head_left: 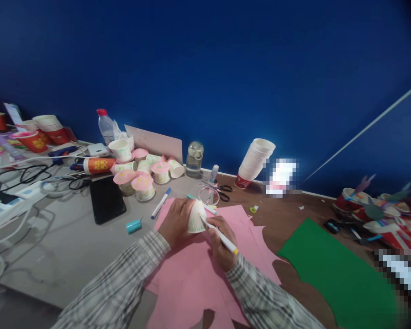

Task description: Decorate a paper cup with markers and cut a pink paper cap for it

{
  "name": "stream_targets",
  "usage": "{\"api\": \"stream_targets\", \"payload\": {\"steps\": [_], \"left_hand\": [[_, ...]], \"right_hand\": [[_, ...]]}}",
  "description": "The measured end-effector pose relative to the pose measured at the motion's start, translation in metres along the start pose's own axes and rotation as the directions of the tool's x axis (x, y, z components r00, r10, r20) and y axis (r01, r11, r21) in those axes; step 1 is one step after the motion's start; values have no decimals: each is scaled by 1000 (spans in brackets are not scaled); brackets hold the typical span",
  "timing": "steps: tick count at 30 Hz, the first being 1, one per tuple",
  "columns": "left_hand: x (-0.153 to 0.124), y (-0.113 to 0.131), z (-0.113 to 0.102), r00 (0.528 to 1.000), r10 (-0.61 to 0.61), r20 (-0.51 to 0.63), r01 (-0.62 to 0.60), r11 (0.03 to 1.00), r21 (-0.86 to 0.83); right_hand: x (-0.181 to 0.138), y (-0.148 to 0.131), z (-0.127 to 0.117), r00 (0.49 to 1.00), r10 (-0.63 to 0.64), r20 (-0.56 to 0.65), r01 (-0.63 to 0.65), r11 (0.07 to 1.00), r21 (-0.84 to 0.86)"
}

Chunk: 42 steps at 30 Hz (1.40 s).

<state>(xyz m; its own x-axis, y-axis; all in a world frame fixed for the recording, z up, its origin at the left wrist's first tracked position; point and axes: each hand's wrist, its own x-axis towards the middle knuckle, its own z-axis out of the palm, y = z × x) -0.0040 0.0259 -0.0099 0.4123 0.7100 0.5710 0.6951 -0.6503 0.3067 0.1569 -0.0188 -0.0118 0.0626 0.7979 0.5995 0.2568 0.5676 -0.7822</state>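
Observation:
My left hand [176, 222] is wrapped round a white paper cup [196, 218] turned upside down over a pink paper sheet [205, 269]. My right hand [222, 244] grips a white marker with a yellow end [222, 237], and its tip rests on the cup's side, where faint green marks show. Both sleeves are checked grey. A blue-capped marker [160, 204] and a teal cap [134, 225] lie on the table left of my left hand.
Several cups with pink tops [142, 180] cluster behind, beside a black phone [107, 199]. Scissors [221, 192], a tape ring [208, 195], a glass jar [194, 159] and a leaning cup stack [255, 162] stand farther back. Green paper [335, 269] lies right; cables [23, 176] left.

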Motion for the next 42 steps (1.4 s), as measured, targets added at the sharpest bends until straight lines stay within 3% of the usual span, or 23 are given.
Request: {"api": "stream_targets", "payload": {"steps": [42], "left_hand": [[-1, 0, 0, 998, -51, 21, 52, 998, -36]], "right_hand": [[-3, -7, -5, 996, -91, 15, 90, 996, 26]]}}
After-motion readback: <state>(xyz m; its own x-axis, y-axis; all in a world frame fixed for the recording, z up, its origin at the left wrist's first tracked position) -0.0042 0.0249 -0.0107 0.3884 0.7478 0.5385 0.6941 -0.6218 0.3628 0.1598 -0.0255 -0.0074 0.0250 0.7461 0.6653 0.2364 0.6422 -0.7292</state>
